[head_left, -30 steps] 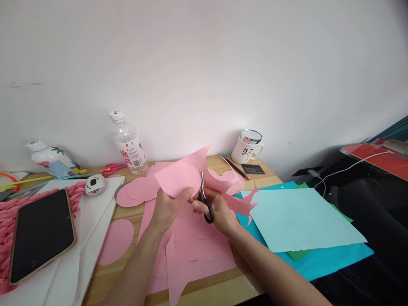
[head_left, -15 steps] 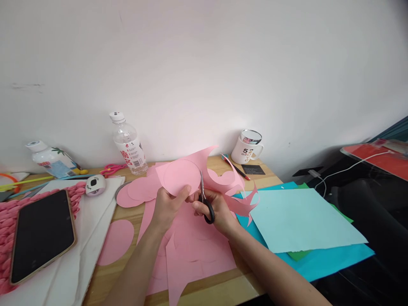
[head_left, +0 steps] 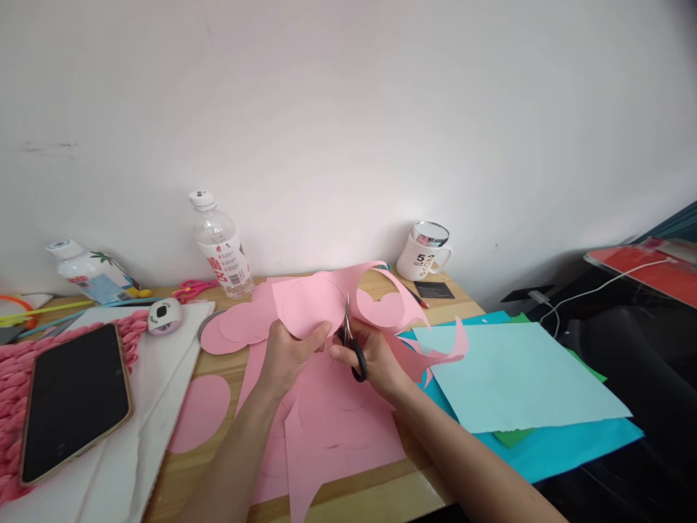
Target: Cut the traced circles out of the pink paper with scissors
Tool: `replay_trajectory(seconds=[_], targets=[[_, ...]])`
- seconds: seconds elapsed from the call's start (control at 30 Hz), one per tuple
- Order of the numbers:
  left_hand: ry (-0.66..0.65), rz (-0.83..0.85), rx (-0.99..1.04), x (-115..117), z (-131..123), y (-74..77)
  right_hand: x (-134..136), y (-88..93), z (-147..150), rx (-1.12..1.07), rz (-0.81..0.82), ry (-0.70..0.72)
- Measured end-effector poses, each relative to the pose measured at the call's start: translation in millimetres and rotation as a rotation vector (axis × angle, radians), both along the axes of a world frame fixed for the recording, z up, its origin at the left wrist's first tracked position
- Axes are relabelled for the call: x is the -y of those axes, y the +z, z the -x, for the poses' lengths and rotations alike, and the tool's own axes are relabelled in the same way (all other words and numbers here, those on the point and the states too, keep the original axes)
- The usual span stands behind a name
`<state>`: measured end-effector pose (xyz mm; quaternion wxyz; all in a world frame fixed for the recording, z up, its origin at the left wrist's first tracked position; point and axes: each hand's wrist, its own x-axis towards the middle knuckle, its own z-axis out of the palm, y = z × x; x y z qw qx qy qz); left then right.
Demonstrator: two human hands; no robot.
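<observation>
At the far left a dark phone (head_left: 73, 399) lies on a pink knitted mat, with a water bottle (head_left: 221, 247) upright behind. The left hand (head_left: 288, 352) reaches in from below, forearm raised off the desk (head_left: 359, 494), thumb and fingers pinching the lower edge of the pink paper (head_left: 310, 305), which it holds tilted up. Just beside it, the right hand (head_left: 375, 356) grips the scissors (head_left: 351, 345) by their black handles, blades pointing up into the sheet. A curled offcut hangs rightward over the light blue sheet (head_left: 512, 370).
</observation>
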<state>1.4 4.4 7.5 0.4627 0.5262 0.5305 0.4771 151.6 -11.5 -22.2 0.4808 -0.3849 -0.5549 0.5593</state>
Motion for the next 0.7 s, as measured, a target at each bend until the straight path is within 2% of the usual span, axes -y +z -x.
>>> replay_trajectory(seconds=[0.7], targets=[[-0.008, -0.012, -0.013, 2.6, -2.1, 6.8, -1.2, 1.0, -2.0, 0.017, 0.004, 0.016]])
